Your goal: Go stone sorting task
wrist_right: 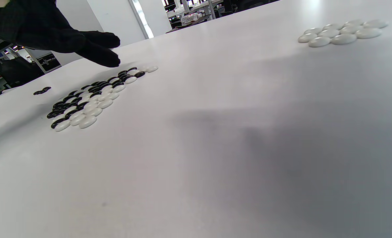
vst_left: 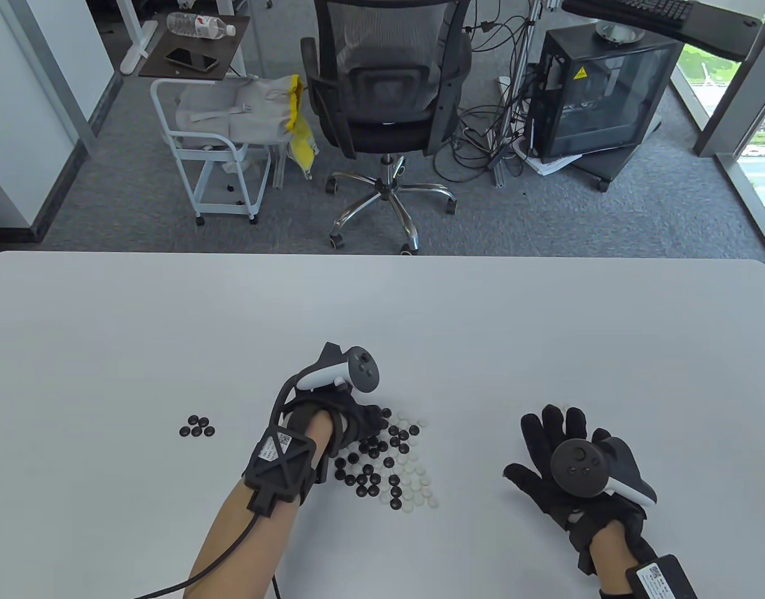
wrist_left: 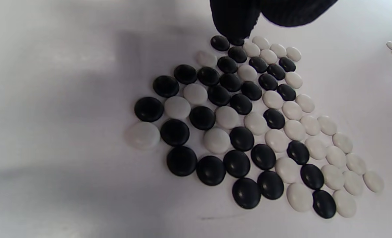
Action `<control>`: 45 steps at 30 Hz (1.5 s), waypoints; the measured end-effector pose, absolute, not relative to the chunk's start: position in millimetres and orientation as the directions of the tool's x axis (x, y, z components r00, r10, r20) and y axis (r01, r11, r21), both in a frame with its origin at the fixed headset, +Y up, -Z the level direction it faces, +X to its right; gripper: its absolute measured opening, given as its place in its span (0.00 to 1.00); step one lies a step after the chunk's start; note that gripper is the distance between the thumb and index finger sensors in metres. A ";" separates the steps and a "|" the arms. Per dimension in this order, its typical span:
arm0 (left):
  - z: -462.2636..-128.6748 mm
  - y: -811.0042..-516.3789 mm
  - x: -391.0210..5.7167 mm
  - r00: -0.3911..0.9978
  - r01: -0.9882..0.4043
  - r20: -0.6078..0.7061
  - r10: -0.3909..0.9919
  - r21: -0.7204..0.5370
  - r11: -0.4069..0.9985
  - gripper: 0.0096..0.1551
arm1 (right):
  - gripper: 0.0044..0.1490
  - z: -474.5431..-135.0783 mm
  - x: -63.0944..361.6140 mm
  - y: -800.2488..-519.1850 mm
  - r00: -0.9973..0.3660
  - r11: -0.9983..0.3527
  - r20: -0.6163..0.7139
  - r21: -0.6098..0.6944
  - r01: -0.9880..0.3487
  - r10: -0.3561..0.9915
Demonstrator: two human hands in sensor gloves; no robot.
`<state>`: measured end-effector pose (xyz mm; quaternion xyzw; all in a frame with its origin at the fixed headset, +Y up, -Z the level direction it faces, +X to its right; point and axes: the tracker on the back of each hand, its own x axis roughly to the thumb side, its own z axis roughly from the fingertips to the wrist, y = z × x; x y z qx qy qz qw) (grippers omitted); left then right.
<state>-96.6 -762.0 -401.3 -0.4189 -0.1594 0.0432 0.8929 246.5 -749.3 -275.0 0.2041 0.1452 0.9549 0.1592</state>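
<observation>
- Two hands in my view: left hand fingertips on the mixed stone pile; pinch not discernible.
- Right hand spread flat on table, beside white stones.
- Black stones grouped left.

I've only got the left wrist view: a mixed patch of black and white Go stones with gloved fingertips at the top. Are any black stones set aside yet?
Observer: Yes. The table view shows a small cluster of black stones lying apart, to the left of the mixed pile.
Operator: I see a few white ones at my right edge. How many are there?
Observer: The right wrist view shows that white cluster whole: fewer than a dozen stones, packed together.
Operator: Where's the right hand?
Observer: The right hand is to the right of the pile, palm down with its fingers spread.
</observation>
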 end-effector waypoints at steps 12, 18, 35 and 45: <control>-405.4 -763.5 -157.8 0.989 -0.008 0.089 0.117 -0.762 0.647 0.37 | 0.57 -274.3 246.6 -749.3 -0.866 -0.907 0.344 0.341 -0.246 0.364; -376.9 -766.3 -234.2 0.987 -0.119 -0.020 0.157 -0.748 0.653 0.37 | 0.57 -273.9 246.2 -749.3 -0.865 -0.907 0.346 0.342 -0.245 0.364; -315.0 -779.5 -372.0 0.935 -0.350 -0.296 0.198 -0.669 0.656 0.37 | 0.57 -275.8 243.8 -754.0 -0.872 -0.905 0.338 0.360 -0.228 0.354; -330.6 -763.0 -356.5 0.940 -0.338 -0.275 0.203 -0.658 0.672 0.39 | 0.57 -276.2 244.1 -753.4 -0.873 -0.903 0.333 0.365 -0.228 0.355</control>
